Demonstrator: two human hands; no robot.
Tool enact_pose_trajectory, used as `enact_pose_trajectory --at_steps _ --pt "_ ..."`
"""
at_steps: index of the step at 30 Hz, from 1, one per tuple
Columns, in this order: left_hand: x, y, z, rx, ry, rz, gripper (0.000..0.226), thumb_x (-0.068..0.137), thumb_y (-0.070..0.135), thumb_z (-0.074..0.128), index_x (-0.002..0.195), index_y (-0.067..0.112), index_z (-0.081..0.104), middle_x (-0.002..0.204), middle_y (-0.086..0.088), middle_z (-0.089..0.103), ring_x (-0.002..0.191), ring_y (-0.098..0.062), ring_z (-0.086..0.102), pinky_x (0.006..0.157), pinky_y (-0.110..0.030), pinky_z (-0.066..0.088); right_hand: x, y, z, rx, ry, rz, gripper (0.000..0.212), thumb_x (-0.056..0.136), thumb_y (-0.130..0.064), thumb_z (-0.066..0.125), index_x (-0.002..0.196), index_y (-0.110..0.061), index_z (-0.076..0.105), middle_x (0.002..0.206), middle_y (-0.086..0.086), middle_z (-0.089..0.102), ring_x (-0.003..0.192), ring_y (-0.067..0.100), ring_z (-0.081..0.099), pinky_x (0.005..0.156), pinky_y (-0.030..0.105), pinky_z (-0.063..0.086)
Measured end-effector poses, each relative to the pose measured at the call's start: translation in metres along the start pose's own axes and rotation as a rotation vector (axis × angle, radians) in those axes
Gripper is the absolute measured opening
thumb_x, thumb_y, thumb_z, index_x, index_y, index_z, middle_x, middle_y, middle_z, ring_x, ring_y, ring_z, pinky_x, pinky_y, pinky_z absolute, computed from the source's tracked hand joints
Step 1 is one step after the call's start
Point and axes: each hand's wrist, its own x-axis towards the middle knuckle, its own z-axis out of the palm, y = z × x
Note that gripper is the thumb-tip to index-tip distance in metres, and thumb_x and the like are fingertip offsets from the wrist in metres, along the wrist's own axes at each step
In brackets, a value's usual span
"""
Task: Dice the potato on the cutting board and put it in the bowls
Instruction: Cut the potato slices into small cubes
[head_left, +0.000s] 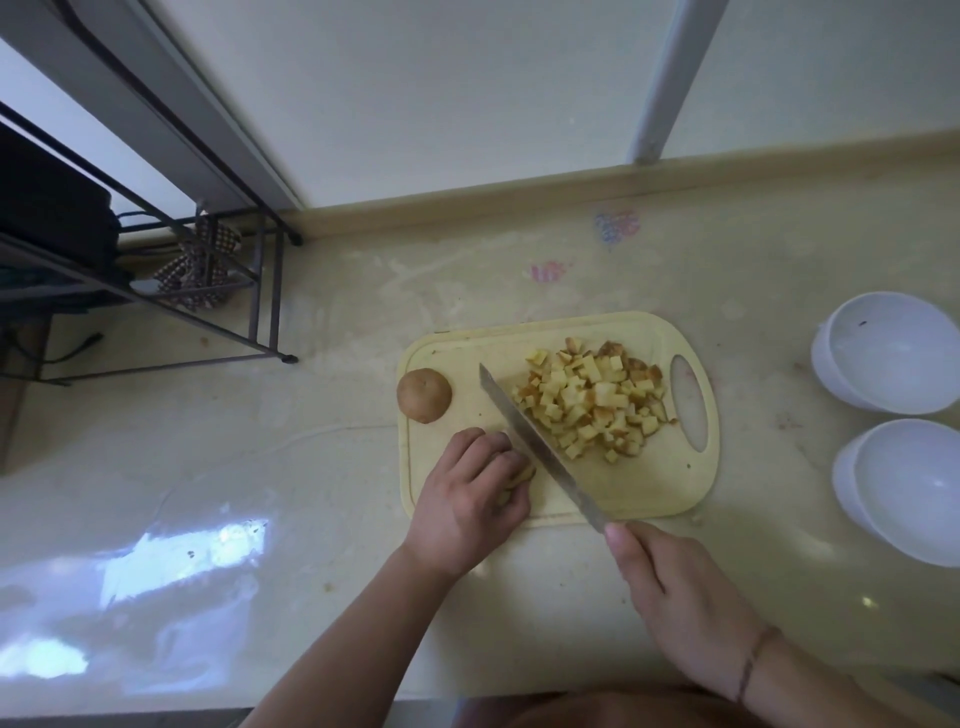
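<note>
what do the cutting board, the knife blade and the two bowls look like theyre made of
Cutting board: probably plastic, matte pale yellow, with a moulded handle slot and rim groove.
Knife blade: looks like steel, grey with a dull sheen.
Bowls: white and glossy with highlights; ceramic or melamine, cannot tell which.

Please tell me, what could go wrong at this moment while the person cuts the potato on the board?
1. The knife blade lies right against the left hand, whose fingers curl over the potato piece; a slip could cut a fingertip.
2. The uncut potato half sits at the far left edge of the cutting board and might roll onto the counter.
3. The diced pile lies close beside the blade, so cubes may scatter before reaching the bowls.
</note>
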Motion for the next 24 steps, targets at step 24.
enact_pose_trajectory --at_steps 24 --pt "-0.010 0.001 -0.001 -0.055 -0.022 -0.077 0.017 0.080 0.010 0.079 0.094 0.003 0.075 0.103 -0.008 0.068 0.104 -0.031 0.061 0.095 -0.034 0.050 -0.040 0.003 -0.008 -0.209 -0.168 0.038 0.049 0.085 -0.067 0.016 0.073 -0.025 0.039 0.075 -0.034 0.061 0.077 -0.007 0.054 0.075 0.026 0.037"
